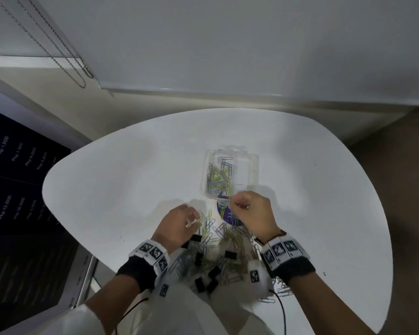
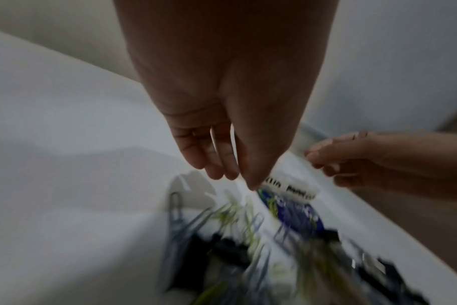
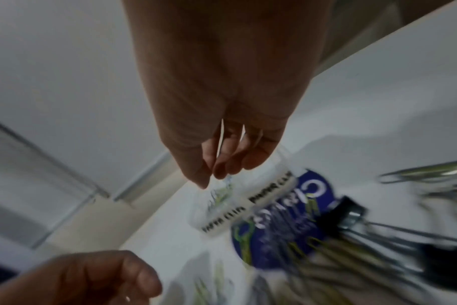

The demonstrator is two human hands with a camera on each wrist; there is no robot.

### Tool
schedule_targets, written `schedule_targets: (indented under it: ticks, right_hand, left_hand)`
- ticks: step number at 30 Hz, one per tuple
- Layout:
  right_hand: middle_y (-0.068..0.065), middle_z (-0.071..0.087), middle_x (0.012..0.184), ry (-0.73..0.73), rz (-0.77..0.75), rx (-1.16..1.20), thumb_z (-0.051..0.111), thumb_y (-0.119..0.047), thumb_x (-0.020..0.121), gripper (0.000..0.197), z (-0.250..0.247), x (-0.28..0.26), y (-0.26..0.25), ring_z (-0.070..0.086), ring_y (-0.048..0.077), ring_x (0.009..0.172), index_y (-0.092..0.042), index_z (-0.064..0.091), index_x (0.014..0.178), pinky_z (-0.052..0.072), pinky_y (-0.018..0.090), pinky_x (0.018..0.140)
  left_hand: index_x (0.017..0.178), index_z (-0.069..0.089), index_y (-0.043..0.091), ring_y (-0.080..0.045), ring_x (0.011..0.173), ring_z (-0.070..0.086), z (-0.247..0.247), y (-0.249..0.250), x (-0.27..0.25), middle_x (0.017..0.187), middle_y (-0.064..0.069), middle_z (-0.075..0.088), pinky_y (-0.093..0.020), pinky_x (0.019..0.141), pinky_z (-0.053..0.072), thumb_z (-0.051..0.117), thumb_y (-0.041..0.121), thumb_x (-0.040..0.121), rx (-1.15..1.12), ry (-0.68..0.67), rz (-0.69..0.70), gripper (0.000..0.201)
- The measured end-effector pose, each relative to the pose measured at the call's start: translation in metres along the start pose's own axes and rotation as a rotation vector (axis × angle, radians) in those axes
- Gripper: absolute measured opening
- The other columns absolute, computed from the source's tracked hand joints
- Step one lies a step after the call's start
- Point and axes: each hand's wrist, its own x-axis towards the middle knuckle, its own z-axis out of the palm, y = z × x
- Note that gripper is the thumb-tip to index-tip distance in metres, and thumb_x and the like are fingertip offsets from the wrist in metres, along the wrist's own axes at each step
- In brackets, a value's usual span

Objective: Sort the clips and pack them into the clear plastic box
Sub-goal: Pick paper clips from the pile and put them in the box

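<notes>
On white rounded table [image 1: 324,189] | clear plastic box [image 1: 230,175] holds wire clips | right hand [image 1: 249,213], left hand [image 1: 179,226]: grip unclear.

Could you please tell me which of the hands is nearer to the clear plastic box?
The right hand: it hovers just at the near edge of the clear plastic box. The left hand is further back and to the left, over the loose clips.

This looks like an office or a shop's service corner. A rounded white worktop [image 1: 107,180] stands against a plain white wall [image 1: 228,44], with a window blind's bead chains [image 1: 58,44] hanging at the upper left. A dark board [image 1: 12,170] beside the worktop lists prices in "Php". Stationery covers the worktop: loose paper clips [image 1: 218,238] and black binder clips [image 1: 213,272].
</notes>
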Motion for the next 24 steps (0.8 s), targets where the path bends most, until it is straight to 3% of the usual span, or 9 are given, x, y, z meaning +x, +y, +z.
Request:
schedule_targets:
  ticks: [3, 6, 10, 14, 17, 19, 21, 24]
  right_hand:
    - [-0.009, 0.071, 0.077, -0.232, -0.037, -0.161, 0.077, -0.018, 0.078, 0.006, 0.0, -0.037, 0.026, 0.064, 0.003, 0.071, -0.023, 0.073, 0.076, 0.052, 0.02, 0.068]
    - [-0.012, 0.061, 0.086, -0.376, -0.111, -0.436, 0.073, -0.035, 0.075, 0.011, 0.013, -0.064, 0.054, 0.057, 0.01, 0.081, -0.027, 0.068, 0.082, 0.048, 0.028, 0.069]
    - [-0.007, 0.061, 0.103, -0.336, -0.126, -0.571, 0.071, -0.038, 0.08, 0.017, 0.03, -0.081, 0.08, 0.056, 0.016, 0.097, -0.027, 0.069, 0.092, 0.046, 0.03, 0.078]
    - [-0.012, 0.054, 0.095, -0.306, -0.106, -0.592, 0.068, -0.045, 0.079, 0.02, 0.036, -0.086, 0.087, 0.058, 0.014, 0.089, -0.028, 0.066, 0.089, 0.043, 0.026, 0.071]
    - [-0.014, 0.056, 0.087, -0.259, -0.056, -0.448, 0.069, -0.047, 0.08, 0.019, 0.032, -0.089, 0.076, 0.056, 0.005, 0.077, -0.029, 0.063, 0.08, 0.045, 0.021, 0.065]
    - [-0.014, 0.062, 0.08, -0.219, 0.01, -0.243, 0.077, -0.035, 0.08, 0.016, 0.026, -0.088, 0.068, 0.06, 0.0, 0.072, -0.032, 0.061, 0.075, 0.044, 0.012, 0.062]
    - [-0.012, 0.069, 0.079, -0.214, 0.076, -0.073, 0.078, -0.022, 0.082, 0.012, 0.021, -0.086, 0.063, 0.062, -0.006, 0.072, -0.028, 0.069, 0.082, 0.044, 0.008, 0.064]
    - [-0.009, 0.074, 0.086, -0.23, 0.095, 0.027, 0.074, -0.022, 0.087, 0.011, 0.016, -0.078, 0.062, 0.066, -0.003, 0.078, -0.02, 0.076, 0.098, 0.052, 0.015, 0.071]
  left_hand:
    - [0.097, 0.061, 0.029, -0.012, 0.089, 0.052, 0.012, -0.014, -0.021, 0.096, 0.007, 0.053, -0.028, 0.075, 0.046, 0.067, 0.034, 0.077, 0.199, -0.136, 0.036, 0.021]
    - [0.099, 0.06, 0.026, -0.018, 0.097, 0.051, 0.024, -0.011, -0.029, 0.101, 0.004, 0.053, -0.031, 0.077, 0.045, 0.06, 0.029, 0.076, 0.301, -0.157, 0.082, 0.024]
    - [0.1, 0.059, 0.02, -0.023, 0.1, 0.048, 0.033, -0.006, -0.031, 0.108, -0.001, 0.051, -0.034, 0.077, 0.045, 0.062, 0.022, 0.082, 0.327, -0.143, 0.093, 0.018]
    - [0.099, 0.059, 0.018, -0.024, 0.104, 0.042, 0.033, -0.006, -0.031, 0.112, -0.003, 0.046, -0.036, 0.084, 0.043, 0.062, 0.024, 0.084, 0.359, -0.185, 0.091, 0.017]
    - [0.098, 0.059, 0.019, -0.021, 0.101, 0.042, 0.031, -0.005, -0.033, 0.107, 0.0, 0.048, -0.034, 0.086, 0.043, 0.059, 0.032, 0.087, 0.318, -0.14, 0.121, 0.016]
    - [0.098, 0.057, 0.023, -0.015, 0.097, 0.043, 0.028, -0.003, -0.034, 0.102, 0.004, 0.049, -0.029, 0.083, 0.043, 0.056, 0.036, 0.088, 0.205, -0.083, 0.098, 0.016]
    - [0.096, 0.055, 0.026, -0.009, 0.09, 0.049, 0.022, 0.001, -0.032, 0.096, 0.008, 0.054, -0.026, 0.078, 0.044, 0.055, 0.037, 0.088, 0.043, -0.048, 0.041, 0.013]
    - [0.09, 0.056, 0.023, 0.0, 0.068, 0.055, 0.012, 0.012, -0.026, 0.081, 0.011, 0.062, -0.022, 0.068, 0.047, 0.059, 0.029, 0.089, -0.24, -0.061, -0.092, 0.007]
